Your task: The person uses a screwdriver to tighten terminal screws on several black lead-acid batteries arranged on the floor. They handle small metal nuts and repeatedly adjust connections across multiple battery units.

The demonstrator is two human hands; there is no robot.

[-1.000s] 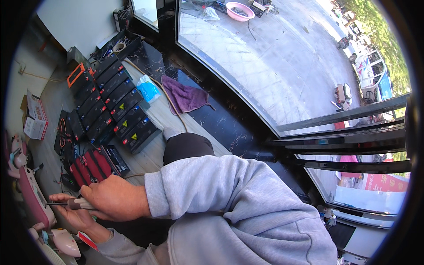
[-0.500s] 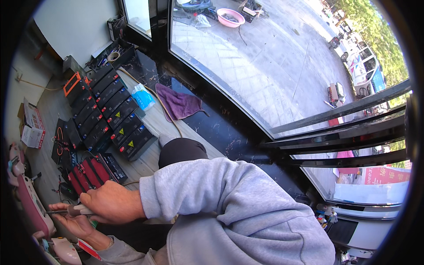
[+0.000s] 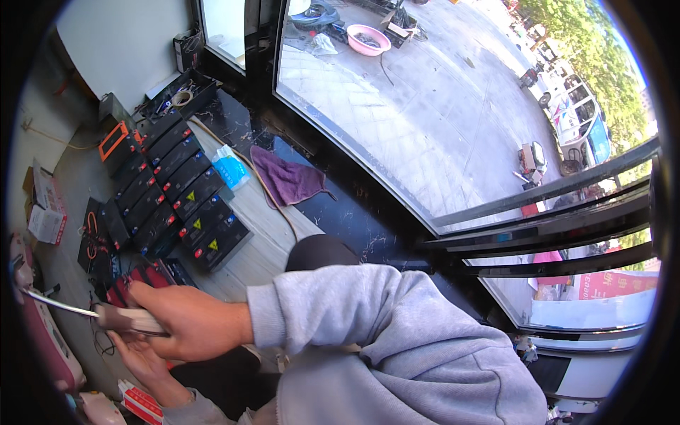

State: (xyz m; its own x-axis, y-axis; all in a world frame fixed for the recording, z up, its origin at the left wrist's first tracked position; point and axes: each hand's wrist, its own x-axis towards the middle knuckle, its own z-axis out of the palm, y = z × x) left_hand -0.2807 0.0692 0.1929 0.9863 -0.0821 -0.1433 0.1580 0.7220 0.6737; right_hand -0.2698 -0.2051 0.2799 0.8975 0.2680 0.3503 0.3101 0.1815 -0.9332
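My right hand [image 3: 191,320] is closed round the brown handle of a screwdriver [image 3: 110,318]. Its long metal shaft points left toward a pink vehicle body [image 3: 46,333], and looks curved near the picture's rim; I cannot tell whether the tip touches anything. Just below the handle is my left hand [image 3: 146,365], its visible fingers stretched out, partly covered by the right hand. Beside the left wrist lies a red and white box [image 3: 140,405]. Past my right hand, red-and-black battery packs [image 3: 145,275] are partly hidden.
Rows of black batteries [image 3: 185,185] with red and blue terminals stand on the floor. An orange frame [image 3: 113,142], a purple cloth [image 3: 287,176], a blue packet [image 3: 230,168] and a cable [image 3: 265,188] lie around them. An open carton [image 3: 47,212] is at left; a glass door frame [image 3: 354,152] borders the right.
The screwdriver and both hands have shifted slightly right and up. More of the shaft now shows, and the right hand covers more of the left. The view has moved a little.
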